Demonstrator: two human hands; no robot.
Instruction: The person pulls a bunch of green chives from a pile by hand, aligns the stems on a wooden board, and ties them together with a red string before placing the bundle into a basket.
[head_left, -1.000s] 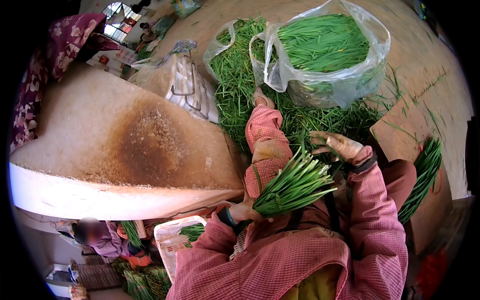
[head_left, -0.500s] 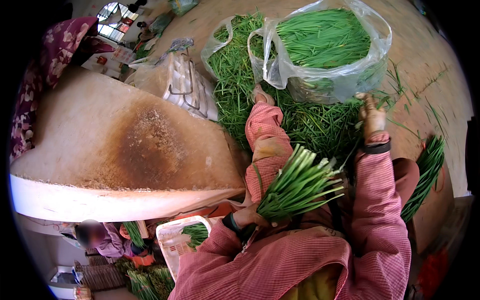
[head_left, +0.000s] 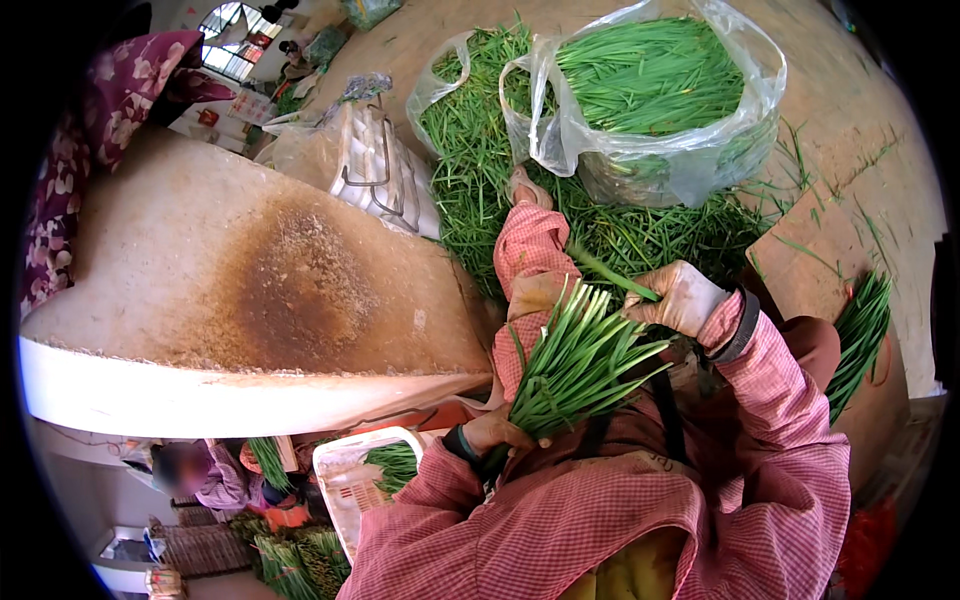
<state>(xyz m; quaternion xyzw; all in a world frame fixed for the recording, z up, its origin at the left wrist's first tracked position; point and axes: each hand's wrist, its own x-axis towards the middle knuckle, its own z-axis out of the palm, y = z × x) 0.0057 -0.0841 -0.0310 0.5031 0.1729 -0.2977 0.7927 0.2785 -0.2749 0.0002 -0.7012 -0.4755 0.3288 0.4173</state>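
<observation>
My left hand (head_left: 498, 432) is wrapped round the lower end of a thick bunch of green chives (head_left: 580, 370), held at my lap with the pale stalk ends fanned upward. In a pale, soiled glove, my right hand (head_left: 682, 298) is closed on a small strand of chives (head_left: 608, 270) just above and right of the bunch. The strand points up and to the left, past the bunch's tips. A large clear plastic bag (head_left: 690, 165) filled with chives (head_left: 650, 75) stands beyond my legs.
Loose greens (head_left: 660, 235) are heaped round my foot, beside another bag of greens (head_left: 480, 95). A stained slab (head_left: 150, 250) fills the left. A white basket (head_left: 335, 470) sits by my left elbow; tied chives (head_left: 862, 340) lie at right. Another person (head_left: 225, 478) is at lower left.
My right hand has come down and left from beside the big bag to the bunch, with a small strand now showing in its fingers. The left hand's hold is the same.
</observation>
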